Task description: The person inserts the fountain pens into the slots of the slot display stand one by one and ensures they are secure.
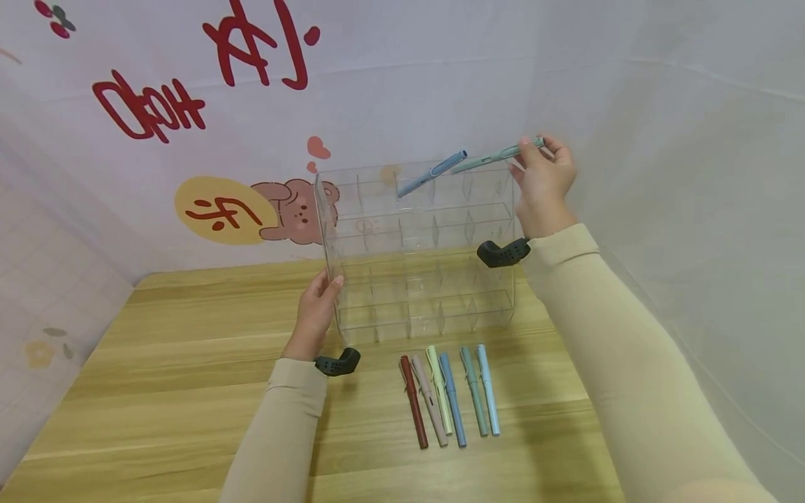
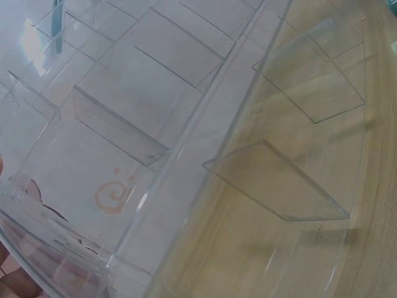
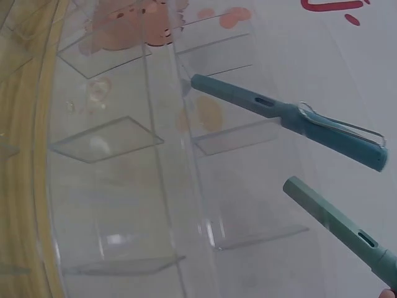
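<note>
A transparent divided rack [image 1: 331,255] stands upright on the table, its shelves split by small dividers. My left hand [image 1: 316,311] grips its lower left edge, thumb in front. At the upper right, my right hand [image 1: 546,181] pinches a pale green pen [image 1: 490,159] near its clip end. The pen's other end points left over the rack's top row; the right wrist view shows that green pen [image 3: 335,217] beside a blue pen [image 3: 242,98] with a wire clip. This blue pen [image 1: 432,173] leans in the top row, clip end up and to the right.
In front of the rack lie several pens side by side: dark red [image 1: 414,405], greyish pink [image 1: 430,403], pale yellow [image 1: 439,392], blue [image 1: 453,405], green [image 1: 474,397] and light blue [image 1: 488,393]. A printed white curtain [image 1: 409,84] hangs behind the wooden table [image 1: 189,349].
</note>
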`<state>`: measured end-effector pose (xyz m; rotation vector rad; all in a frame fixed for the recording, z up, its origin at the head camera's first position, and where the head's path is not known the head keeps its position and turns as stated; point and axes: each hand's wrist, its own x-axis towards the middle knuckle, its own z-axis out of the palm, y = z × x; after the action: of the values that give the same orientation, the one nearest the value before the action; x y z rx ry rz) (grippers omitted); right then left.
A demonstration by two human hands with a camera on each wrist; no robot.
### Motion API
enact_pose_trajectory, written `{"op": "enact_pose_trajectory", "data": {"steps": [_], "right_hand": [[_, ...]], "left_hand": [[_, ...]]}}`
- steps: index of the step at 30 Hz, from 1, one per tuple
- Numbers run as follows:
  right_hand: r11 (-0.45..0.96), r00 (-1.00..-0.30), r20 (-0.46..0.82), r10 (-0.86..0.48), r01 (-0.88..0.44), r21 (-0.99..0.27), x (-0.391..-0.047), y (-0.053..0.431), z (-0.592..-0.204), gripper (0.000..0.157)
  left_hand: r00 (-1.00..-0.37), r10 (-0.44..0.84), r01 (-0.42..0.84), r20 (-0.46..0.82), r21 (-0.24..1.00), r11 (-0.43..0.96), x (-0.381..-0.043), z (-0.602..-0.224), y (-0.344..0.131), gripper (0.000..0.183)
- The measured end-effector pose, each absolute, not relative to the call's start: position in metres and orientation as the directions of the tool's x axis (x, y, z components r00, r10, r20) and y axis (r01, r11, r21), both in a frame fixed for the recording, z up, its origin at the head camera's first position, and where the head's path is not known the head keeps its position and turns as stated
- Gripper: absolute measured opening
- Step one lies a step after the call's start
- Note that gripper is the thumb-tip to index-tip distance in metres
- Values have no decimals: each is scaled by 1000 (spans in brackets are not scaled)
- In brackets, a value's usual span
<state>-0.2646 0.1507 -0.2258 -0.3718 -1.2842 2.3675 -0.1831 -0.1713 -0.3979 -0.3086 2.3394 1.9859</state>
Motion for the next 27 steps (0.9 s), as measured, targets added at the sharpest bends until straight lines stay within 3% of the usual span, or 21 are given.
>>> {"op": "enact_pose_trajectory", "data": {"steps": [16,27], "right_hand": [[-361,-882,50,468,-243,-901,-273,124,-244,27],[-298,-883,87,462,-247,-922,-276,117,-246,34]], "left_hand": [[-981,-116,-170,-154,974,147,-183,-398,-171,59],[-984,-112,-156,-140,976,149,-183,-399,-172,59]]}}
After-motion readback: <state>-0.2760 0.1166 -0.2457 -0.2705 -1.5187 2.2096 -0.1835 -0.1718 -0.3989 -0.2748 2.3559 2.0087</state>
